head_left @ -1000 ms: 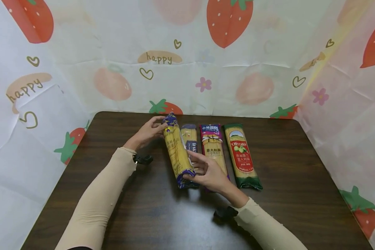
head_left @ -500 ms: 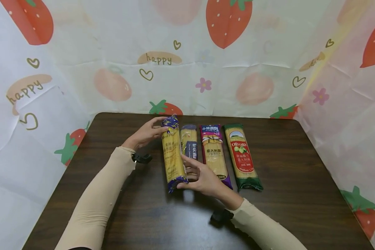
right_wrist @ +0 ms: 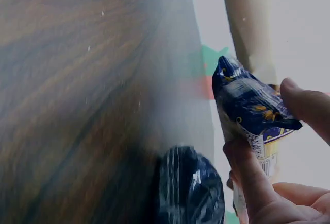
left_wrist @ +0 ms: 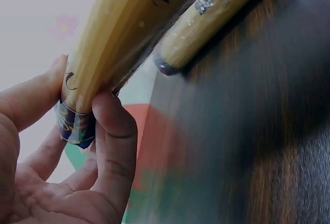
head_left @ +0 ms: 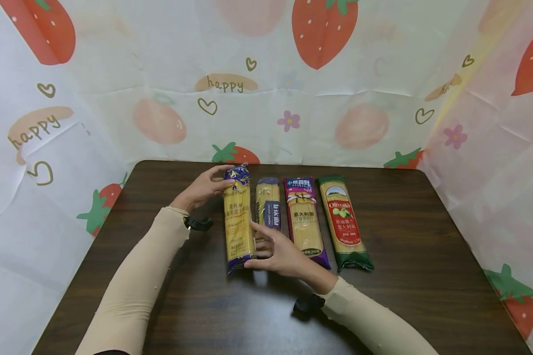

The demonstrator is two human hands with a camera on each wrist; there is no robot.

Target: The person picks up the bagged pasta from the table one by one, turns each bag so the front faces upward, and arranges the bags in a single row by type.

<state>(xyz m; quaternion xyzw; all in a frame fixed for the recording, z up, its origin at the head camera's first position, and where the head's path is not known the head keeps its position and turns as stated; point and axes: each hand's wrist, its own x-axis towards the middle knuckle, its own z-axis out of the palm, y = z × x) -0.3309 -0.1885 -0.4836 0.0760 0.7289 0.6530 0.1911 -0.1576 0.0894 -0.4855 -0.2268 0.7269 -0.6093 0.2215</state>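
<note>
A yellow spaghetti packet with dark blue ends (head_left: 238, 222) is held by both hands at the left of a row of pasta packets. At its far end, my left hand (head_left: 203, 186) pinches the blue tip between thumb and fingers, which the left wrist view shows closely. The near end is gripped by my right hand (head_left: 282, 252), its thumb on the blue wrapper (right_wrist: 252, 103) in the right wrist view. In both wrist views the packet looks raised off the table. Just right of it lies a packet with a navy label (head_left: 272, 214), partly hidden by the right hand.
Further right lie a purple-and-pink spaghetti packet (head_left: 305, 222) and a green-ended packet with a red label (head_left: 343, 222). They rest on a dark wooden table (head_left: 408, 276). A white strawberry-print cloth (head_left: 257, 123) surrounds the table's back and sides.
Both hands have carried the yellow packet a little to the left, and it has turned from slanted to nearly straight. More of the navy-labelled packet shows. The other packets stay put.
</note>
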